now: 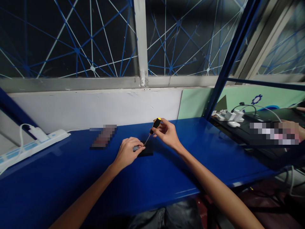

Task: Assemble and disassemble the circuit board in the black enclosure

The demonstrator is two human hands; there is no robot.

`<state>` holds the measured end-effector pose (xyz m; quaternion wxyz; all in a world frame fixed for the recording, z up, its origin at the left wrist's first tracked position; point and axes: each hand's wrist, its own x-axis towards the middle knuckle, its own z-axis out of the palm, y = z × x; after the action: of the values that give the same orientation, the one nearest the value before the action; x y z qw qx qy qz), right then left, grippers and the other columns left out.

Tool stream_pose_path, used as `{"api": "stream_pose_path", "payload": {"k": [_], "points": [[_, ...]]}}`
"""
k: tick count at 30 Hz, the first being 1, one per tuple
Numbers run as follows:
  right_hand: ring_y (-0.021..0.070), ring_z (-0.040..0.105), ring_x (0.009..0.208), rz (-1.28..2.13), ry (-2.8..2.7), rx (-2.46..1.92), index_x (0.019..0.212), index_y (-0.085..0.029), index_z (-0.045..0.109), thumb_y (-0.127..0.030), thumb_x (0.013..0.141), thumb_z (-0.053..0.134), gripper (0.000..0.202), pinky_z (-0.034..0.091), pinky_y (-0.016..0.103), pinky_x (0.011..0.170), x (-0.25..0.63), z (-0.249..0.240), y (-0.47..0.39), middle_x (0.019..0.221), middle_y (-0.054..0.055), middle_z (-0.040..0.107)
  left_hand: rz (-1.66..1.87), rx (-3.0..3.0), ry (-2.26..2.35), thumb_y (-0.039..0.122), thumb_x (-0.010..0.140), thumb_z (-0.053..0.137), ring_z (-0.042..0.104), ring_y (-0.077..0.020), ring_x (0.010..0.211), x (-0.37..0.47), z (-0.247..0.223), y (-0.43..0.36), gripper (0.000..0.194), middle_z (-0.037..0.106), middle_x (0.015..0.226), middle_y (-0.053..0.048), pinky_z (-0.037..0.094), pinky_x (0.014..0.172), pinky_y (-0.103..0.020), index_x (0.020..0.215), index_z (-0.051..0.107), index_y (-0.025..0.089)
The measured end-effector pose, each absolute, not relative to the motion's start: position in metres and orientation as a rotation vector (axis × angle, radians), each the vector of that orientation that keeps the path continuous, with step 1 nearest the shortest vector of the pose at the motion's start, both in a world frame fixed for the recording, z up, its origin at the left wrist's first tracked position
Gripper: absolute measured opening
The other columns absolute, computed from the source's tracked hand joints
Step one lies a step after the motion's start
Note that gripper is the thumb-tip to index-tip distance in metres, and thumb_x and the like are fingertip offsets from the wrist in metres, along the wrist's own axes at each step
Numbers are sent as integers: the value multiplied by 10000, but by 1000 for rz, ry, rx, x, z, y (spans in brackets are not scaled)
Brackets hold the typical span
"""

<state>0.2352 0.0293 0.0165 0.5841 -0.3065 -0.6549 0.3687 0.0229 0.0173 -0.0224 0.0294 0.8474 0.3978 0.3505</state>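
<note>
My right hand (166, 133) is closed round the black and yellow handle of a screwdriver (156, 125). The shaft slants down and left, its tip close to the fingertips of my left hand (128, 151). Those left fingers pinch a small grey object (135, 148), partly hidden by them. Under the tip and the left fingertips lies a flat black pad or block (147, 150) on the blue table (95, 178). What the tip touches is too small to tell.
A white power strip (57, 136) with a plugged-in adapter lies at the left. A blurred-out flat object (104, 137) rests left of my hands. On the right, past a blue frame post (220, 82), chargers (234, 116) and another person's hand (292, 127) show at a black table.
</note>
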Motion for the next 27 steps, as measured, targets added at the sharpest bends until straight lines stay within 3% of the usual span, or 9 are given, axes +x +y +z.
{"api": "stream_pose_path", "payload": {"k": [6, 13, 18, 27], "points": [[203, 709, 644, 904, -1454, -705, 1070, -204, 533, -332, 758, 681, 368, 587, 320, 565, 235, 18, 30, 744, 9, 677, 1089, 2609, 1284, 333, 834, 687, 640, -220, 854, 24, -21, 16, 121, 718, 903, -35, 468, 801, -369, 892, 722, 232], [203, 708, 628, 880, -1407, -730, 1154, -216, 480, -330, 747, 675, 466, 591, 333, 580, 242, 20, 35, 711, -9, 661, 807, 2646, 1420, 494, 792, 699, 513, -296, 1241, 22, -24, 15, 545, 613, 1299, -77, 327, 1039, -490, 1274, 574, 272], [207, 706, 625, 820, -1365, -809, 1171, -198, 462, -346, 738, 666, 501, 591, 353, 594, 253, 19, 44, 754, 17, 675, 653, 2641, 1342, 544, 757, 715, 482, -306, 1282, 21, -27, 17, 664, 572, 1358, -88, 299, 1054, -482, 1333, 520, 277], [195, 701, 584, 780, -1232, -855, 1187, -202, 436, -352, 725, 675, 541, 610, 376, 608, 267, 12, 59, 815, 21, 651, 760, 2652, 1299, 469, 755, 746, 559, -300, 1190, 22, -26, 13, 616, 620, 1294, -87, 360, 998, -473, 1306, 544, 282]]}}
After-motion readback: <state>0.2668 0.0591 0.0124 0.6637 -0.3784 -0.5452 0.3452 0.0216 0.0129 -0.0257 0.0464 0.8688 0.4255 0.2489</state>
